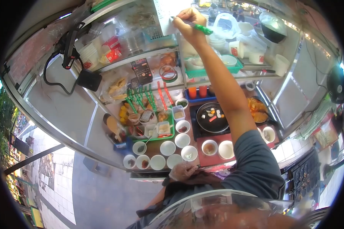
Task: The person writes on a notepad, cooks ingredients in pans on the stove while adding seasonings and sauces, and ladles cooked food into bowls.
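Observation:
My right hand (191,22) is raised at the top of the view, bare, its fingers closed on a green pen (203,29). The pen's tip is at a white paper (166,19) fixed near the upper shelf. Low in the middle, my left hand (183,171) is in a clear plastic glove beside the front edge of the counter, close to the white bowls (189,153). Its fingers look bunched, and whether anything is in them is hidden. Past my right forearm, a black pan (212,117) holds small pieces of food.
Several white bowls line the counter's front. A green tray (170,134) of containers stands left of the pan, and a second pan (257,110) of orange food stands right. A phone (142,71) leans under the glass shelf. Black clamp and cable (70,47) hang upper left.

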`<state>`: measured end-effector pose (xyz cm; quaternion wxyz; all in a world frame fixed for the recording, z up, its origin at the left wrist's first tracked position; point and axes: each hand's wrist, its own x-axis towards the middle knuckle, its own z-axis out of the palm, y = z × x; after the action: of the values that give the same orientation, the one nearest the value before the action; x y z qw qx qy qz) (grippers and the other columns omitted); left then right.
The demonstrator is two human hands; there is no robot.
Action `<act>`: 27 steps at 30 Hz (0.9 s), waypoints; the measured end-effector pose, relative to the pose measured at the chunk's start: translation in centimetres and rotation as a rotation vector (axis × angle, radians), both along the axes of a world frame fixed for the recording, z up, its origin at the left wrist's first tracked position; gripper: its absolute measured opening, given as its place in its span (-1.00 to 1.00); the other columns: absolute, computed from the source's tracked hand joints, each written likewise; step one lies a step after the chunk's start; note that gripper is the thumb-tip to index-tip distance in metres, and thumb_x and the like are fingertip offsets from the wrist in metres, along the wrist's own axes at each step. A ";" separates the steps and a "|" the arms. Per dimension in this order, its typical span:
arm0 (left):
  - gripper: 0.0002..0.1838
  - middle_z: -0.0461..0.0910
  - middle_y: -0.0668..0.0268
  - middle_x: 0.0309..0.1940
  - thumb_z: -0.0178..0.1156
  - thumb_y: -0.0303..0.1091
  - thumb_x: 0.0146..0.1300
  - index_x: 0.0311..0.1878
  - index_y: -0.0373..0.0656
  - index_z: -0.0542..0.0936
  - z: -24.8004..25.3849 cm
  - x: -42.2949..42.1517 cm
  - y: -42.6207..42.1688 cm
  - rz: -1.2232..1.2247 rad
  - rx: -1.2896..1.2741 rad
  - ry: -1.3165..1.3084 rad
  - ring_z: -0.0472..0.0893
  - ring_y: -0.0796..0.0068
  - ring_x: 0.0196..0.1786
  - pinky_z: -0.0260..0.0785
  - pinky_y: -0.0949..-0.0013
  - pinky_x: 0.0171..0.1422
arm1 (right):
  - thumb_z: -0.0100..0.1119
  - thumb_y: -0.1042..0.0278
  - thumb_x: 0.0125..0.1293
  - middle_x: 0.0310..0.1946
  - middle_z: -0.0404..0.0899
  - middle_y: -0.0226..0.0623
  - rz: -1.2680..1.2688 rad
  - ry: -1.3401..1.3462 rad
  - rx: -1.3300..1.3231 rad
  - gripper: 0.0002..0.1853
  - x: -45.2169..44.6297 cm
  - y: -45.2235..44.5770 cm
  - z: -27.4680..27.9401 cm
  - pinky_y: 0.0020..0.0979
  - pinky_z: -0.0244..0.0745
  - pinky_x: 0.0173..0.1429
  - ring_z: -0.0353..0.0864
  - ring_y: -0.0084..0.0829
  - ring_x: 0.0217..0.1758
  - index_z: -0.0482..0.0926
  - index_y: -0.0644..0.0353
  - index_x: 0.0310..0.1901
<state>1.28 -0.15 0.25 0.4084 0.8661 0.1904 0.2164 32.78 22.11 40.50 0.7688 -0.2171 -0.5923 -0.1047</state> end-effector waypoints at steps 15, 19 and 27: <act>-0.79 0.70 0.08 -0.33 0.27 -0.20 0.44 -0.17 -0.11 0.76 -0.3 0.5 -0.2 -0.045 0.028 0.008 0.70 0.00 -0.24 0.51 0.07 -0.16 | 0.40 0.63 0.16 -0.30 0.68 -0.25 0.005 0.000 -0.002 -0.76 0.2 -0.1 0.3 -0.48 0.62 -0.22 0.67 -0.56 -0.30 0.45 0.25 -0.40; -0.81 0.69 0.09 -0.33 0.25 -0.22 0.45 -0.19 -0.10 0.74 -0.1 -0.1 -0.3 -0.028 0.037 0.032 0.69 0.00 -0.22 0.50 0.07 -0.14 | 0.37 0.62 0.18 -0.31 0.70 -0.20 0.218 0.020 -0.048 -0.79 0.1 -2.5 -1.2 -0.47 0.62 -0.22 0.68 -0.51 -0.33 0.47 0.24 -0.37; -0.83 0.68 0.10 -0.32 0.22 -0.23 0.47 -0.16 -0.08 0.71 0.7 -1.7 -0.8 -0.022 0.008 -0.009 0.65 -0.03 -0.20 0.46 0.04 -0.13 | 0.46 0.39 0.10 -0.53 0.69 -0.10 -0.199 -0.621 -1.377 -0.79 -7.4 -9.9 -10.1 -0.19 0.66 -0.28 0.79 -0.20 -0.42 0.64 0.34 -0.38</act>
<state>-0.42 -0.93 1.00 0.4082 0.8688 0.1782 0.2162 25.34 12.22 30.41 0.2447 -0.6607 -0.6906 0.1632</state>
